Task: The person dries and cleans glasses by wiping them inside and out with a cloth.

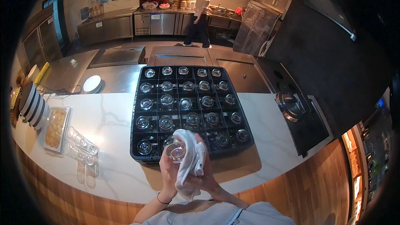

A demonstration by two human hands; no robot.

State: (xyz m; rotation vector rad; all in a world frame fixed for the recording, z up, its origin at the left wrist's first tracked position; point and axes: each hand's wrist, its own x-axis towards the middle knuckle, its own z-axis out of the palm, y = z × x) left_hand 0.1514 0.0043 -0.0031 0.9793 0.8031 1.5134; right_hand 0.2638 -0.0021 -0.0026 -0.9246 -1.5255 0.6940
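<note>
My left hand [168, 170] is wrapped round a clear drinking glass [176, 153], whose round end faces me. A white cloth [189, 154] drapes over the glass's right side and hangs down between my hands. My right hand [206, 178] is closed on the cloth, its fingers partly covered by it. Both hands are in front of a black compartment glass rack [152, 160], overlapping its near edge. Clear glasses [185, 103] stand in most of the rack's compartments; my hands and the cloth hide part of the front row.
Several clear glasses [82, 146] lie or stand on the marble counter [112, 141] at left. Beside them are a tray of round pale items [57, 128] and a striped stack [33, 105]. White plates [92, 84] sit farther back. A pot [290, 107] is at right. A person [201, 16] walks behind.
</note>
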